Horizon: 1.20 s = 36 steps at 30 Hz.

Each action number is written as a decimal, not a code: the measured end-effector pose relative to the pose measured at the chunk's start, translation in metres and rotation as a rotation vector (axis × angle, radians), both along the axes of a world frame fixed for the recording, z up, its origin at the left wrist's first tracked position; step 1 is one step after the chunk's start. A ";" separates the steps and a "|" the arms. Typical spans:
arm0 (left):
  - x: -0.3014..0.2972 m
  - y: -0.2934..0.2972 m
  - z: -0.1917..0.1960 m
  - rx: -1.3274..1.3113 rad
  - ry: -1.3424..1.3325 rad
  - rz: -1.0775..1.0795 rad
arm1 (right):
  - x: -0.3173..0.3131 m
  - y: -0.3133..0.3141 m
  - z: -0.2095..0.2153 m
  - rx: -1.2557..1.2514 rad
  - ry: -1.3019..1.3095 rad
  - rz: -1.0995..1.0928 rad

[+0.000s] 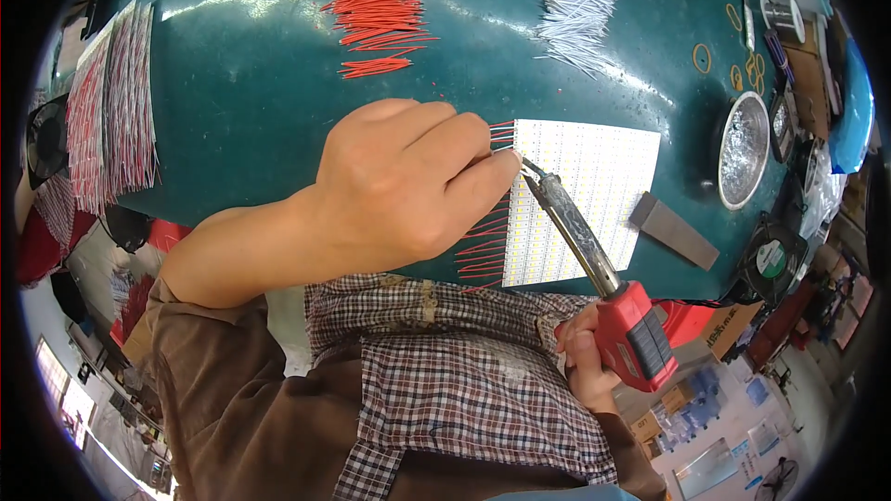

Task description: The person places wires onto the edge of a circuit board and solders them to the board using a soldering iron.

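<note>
Two hands busy in the head view, both mine. My left hand reaches across, fingers curled in, forefinger tip down at the panel's left edge. It looks like a pinch, probably on a wire, but what sits under the fingertip is hidden. My right hand is wrapped around the handle of the iron, well back from the metal, presumably for the heat. The iron slants up and left, tip right beside my left fingertip; whether it touches anything, I can't tell.

The panel lies flat on the green table, just right of my left hand, wired edge facing it, likely so both hands can meet there. A grey block overlaps its right edge, perhaps as a weight. Farther off, the red bundle and white bundle lie apart, which I'd say makes picking by colour easy.

And the panel itself: white, thin, flat, lined with rows of small yellowish squares. Red wires poke out along the left edge, paler ones among them near the top; my hand covers the middle.
</note>
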State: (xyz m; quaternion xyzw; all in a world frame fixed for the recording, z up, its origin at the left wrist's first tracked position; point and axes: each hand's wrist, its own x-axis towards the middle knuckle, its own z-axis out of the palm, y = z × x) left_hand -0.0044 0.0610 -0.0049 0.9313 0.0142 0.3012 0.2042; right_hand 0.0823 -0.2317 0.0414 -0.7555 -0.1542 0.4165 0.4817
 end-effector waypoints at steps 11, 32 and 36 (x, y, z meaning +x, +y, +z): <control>0.000 0.000 0.001 0.001 -0.012 0.003 | 0.000 0.007 0.004 0.065 -0.037 -0.003; 0.002 0.003 0.001 -0.015 -0.073 -0.005 | 0.000 0.001 -0.002 0.046 -0.080 -0.005; 0.000 0.003 0.000 -0.012 -0.071 -0.013 | 0.000 -0.006 -0.006 0.038 -0.086 0.047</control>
